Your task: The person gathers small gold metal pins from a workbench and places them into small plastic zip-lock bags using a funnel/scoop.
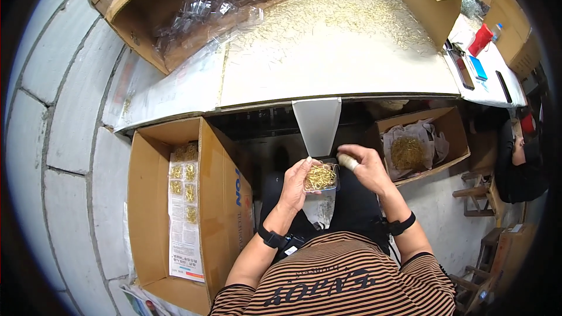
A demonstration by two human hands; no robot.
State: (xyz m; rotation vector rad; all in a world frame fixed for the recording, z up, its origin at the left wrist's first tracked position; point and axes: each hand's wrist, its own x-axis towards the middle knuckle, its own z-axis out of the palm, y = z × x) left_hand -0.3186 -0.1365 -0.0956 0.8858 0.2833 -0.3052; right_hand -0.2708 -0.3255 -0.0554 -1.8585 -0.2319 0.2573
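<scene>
In front of my lap, a small clear plastic box (321, 179) is heaped with thin gold-coloured metal pieces, some of which look like bent hooks. My left hand (294, 182) is closed on the box's left side, thumb at its upper edge. Just to the right of the box, my right hand (367, 169) hovers with bent fingers slightly apart and nothing visible in them. A pale wrap covers one of its digits. Its other fingertips are partly hidden.
Left, a deep cardboard carton (162, 199) holds several filled clear boxes on newspaper. Right, another carton (451, 155) holds a bag of gold pieces (408, 153). Loose gold pieces cover the white table's (275, 76) far part, beside a carton of clear plastic boxes (219, 9). Another person (518, 167) sits far right.
</scene>
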